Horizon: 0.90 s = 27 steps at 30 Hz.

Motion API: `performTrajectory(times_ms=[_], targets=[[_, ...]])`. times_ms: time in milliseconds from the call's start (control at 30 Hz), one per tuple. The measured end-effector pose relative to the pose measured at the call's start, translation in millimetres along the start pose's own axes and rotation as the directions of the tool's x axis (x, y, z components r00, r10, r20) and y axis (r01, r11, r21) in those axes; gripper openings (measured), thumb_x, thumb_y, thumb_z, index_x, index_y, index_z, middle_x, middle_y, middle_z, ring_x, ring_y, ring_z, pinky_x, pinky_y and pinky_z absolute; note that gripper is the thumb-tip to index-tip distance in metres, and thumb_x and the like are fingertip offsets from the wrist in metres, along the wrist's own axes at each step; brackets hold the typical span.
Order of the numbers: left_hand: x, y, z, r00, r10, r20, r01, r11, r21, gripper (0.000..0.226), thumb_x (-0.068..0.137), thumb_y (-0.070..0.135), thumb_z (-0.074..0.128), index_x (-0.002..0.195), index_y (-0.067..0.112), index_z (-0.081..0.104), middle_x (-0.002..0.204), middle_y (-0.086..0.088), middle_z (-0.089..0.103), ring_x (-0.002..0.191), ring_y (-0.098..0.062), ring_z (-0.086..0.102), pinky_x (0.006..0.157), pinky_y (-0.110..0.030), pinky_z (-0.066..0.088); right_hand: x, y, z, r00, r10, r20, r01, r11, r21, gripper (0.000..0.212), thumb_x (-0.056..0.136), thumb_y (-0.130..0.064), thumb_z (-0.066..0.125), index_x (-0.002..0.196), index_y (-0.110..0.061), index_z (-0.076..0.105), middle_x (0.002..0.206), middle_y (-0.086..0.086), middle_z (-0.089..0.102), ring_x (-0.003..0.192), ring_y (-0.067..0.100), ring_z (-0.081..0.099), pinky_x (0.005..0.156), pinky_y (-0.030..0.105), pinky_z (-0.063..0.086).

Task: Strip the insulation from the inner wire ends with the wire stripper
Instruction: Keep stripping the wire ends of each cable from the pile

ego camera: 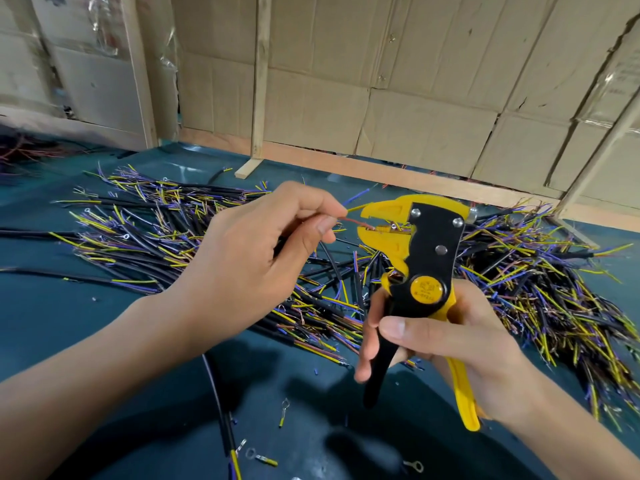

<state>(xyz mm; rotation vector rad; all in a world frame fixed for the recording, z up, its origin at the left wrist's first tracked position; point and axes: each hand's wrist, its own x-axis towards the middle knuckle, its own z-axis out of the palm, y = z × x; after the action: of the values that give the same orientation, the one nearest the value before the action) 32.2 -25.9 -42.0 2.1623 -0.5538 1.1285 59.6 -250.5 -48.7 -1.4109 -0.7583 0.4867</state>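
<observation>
The main risk here is a poor bite: the red inner wire (353, 221) reaches only a little way into the mouth of the wire stripper (412, 244), so a squeeze of the handles could take off too little insulation, or let the end slip out before the blades close. The wire also bends slightly between the fingers and the tool, so it may buckle instead of seating straight, and a skewed entry could nick the copper strands. The yellow and blue inner wires (356, 199) fan out just above the tool's upper jaw and could stray into the mouth and be cut by mistake. The left hand (256, 258), at the centre of the frame, pinches the red wire between thumb and forefinger, with the rest of the cable gathered in its curled fingers. The wire end lies just right of that pinch, between the stripper's yellow jaws, which stand partly apart. The right hand (443, 344), at lower right, wraps the black and yellow handles, thumb across the front; the handles look only partly squeezed. Below both hands, heaps of cut cables (166, 230) cover the dark green table (69, 323).
</observation>
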Motion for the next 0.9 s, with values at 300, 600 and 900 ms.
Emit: performTrajectory(times_ms=[300,600,900], targets=[[-1,3,1,1.0,-0.008,0.008,0.008,1.0,0.03,0.013,0.098,0.011,0.06,0.109,0.009,0.066,0.085,0.01,0.071,0.07,0.024,0.051,0.07,0.003,0.033,0,1,0,0.999,0.022,-0.045,-0.022,1.0,-0.005,0.007,0.078,-0.007,0.072,0.084,-0.003,0.071,0.074,0.024,0.066,0.067,0.045,0.069,0.059,0.027,0.055],[-3,7,6,0.999,-0.01,0.04,0.011,1.0,-0.023,0.012,0.096,0.013,0.062,0.107,0.008,0.064,0.085,0.012,0.07,0.075,0.025,0.054,0.072,0.003,0.034,2,5,4,0.982,0.087,-0.169,-0.083,0.996,0.03,0.021,0.064,-0.024,0.073,0.056,-0.011,0.059,0.049,0.017,0.052,0.038,0.033,0.053,0.043,0.032,0.046],[-5,1,8,0.975,-0.016,0.22,0.032,0.997,-0.071,0.026,0.097,0.026,0.062,0.116,0.025,0.044,0.105,0.016,0.071,0.094,-0.003,0.07,0.083,-0.022,0.051,7,11,14,0.976,0.023,-0.215,0.034,0.966,0.255,0.058,0.072,-0.035,0.087,0.119,-0.006,0.07,0.073,0.023,0.06,0.063,0.04,0.063,0.071,0.065,0.048]])
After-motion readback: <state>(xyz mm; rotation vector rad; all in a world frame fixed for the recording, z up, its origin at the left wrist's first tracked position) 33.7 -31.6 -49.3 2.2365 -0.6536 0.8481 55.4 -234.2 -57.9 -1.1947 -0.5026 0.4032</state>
